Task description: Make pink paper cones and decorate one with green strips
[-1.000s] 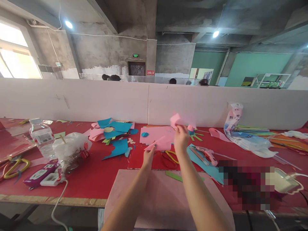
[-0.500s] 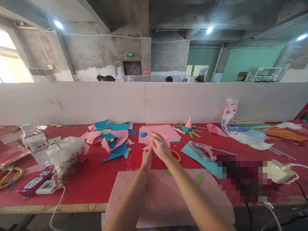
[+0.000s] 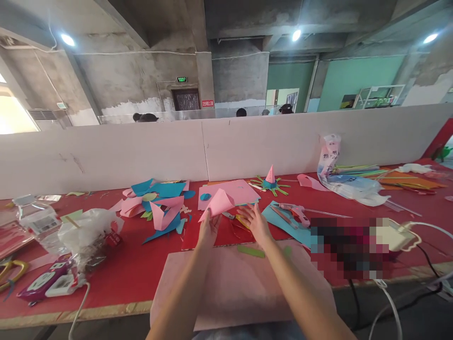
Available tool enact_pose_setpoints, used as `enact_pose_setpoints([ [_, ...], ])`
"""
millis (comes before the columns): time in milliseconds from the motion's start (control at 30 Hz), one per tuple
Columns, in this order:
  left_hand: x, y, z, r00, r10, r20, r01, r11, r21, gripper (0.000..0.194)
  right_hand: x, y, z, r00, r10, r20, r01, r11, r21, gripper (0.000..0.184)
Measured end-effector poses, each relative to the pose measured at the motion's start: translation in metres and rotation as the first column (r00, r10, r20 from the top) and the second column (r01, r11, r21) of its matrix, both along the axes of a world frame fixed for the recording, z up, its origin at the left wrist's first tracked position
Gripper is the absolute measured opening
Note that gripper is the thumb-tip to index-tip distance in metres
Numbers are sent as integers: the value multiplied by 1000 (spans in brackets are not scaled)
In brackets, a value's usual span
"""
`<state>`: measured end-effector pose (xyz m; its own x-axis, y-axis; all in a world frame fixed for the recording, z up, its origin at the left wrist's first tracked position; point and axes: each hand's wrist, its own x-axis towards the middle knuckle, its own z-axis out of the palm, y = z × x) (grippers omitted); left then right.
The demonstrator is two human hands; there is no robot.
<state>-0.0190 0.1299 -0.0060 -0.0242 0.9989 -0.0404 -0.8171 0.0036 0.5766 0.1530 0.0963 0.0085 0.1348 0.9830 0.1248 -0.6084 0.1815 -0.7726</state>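
Observation:
A piece of pink paper (image 3: pixel 220 203), slightly curved, is pinched in my left hand (image 3: pixel 208 230) above the red board. My right hand (image 3: pixel 255 223) has its fingers spread and holds nothing. Just beneath it lies a pair of scissors with yellow handles (image 3: pixel 243 222), partly covered by the fingers. Behind both hands rests a stack of pink sheets (image 3: pixel 239 190) with a small blue paper disc (image 3: pixel 205 197) on its left side. A pink paper cone (image 3: pixel 271 175) on a blue base with green strips stands farther back to the right.
Pink and blue paper scraps (image 3: pixel 166 208) are heaped on the left. A pink glue gun (image 3: pixel 299 213) lies on blue paper (image 3: pixel 283 222) at right. Farther out are a plastic bottle (image 3: pixel 35 217), a purple device (image 3: pixel 46 281) and a plastic bag (image 3: pixel 354 186). A white partition (image 3: pixel 159 151) runs behind.
A pink paper piece left my right hand and lies on the scrap heap. My right hand came over to the left hand, then drew away to the right with its fingers spread.

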Motion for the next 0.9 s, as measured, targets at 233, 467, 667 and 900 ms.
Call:
enact_pose_setpoints([
  [233, 13, -10, 5, 951, -155, -268, 178, 982, 62, 41, -19, -10, -2, 972, 165, 169, -163, 986, -28, 36],
  [467, 19, -19, 5, 879, -203, -432, 282, 951, 127, 51, -3, 1, -3, 976, -134, 173, 150, 985, -81, 39],
  [667, 13, -18, 9, 869, -210, -448, 295, 947, 129, 46, 0, 5, -8, 947, -295, 127, 301, 953, -33, 40],
  [900, 8, -8, -2, 893, -142, -427, 204, 974, 104, 32, -1, 6, -8, 957, -256, 139, 262, 965, -27, 42],
])
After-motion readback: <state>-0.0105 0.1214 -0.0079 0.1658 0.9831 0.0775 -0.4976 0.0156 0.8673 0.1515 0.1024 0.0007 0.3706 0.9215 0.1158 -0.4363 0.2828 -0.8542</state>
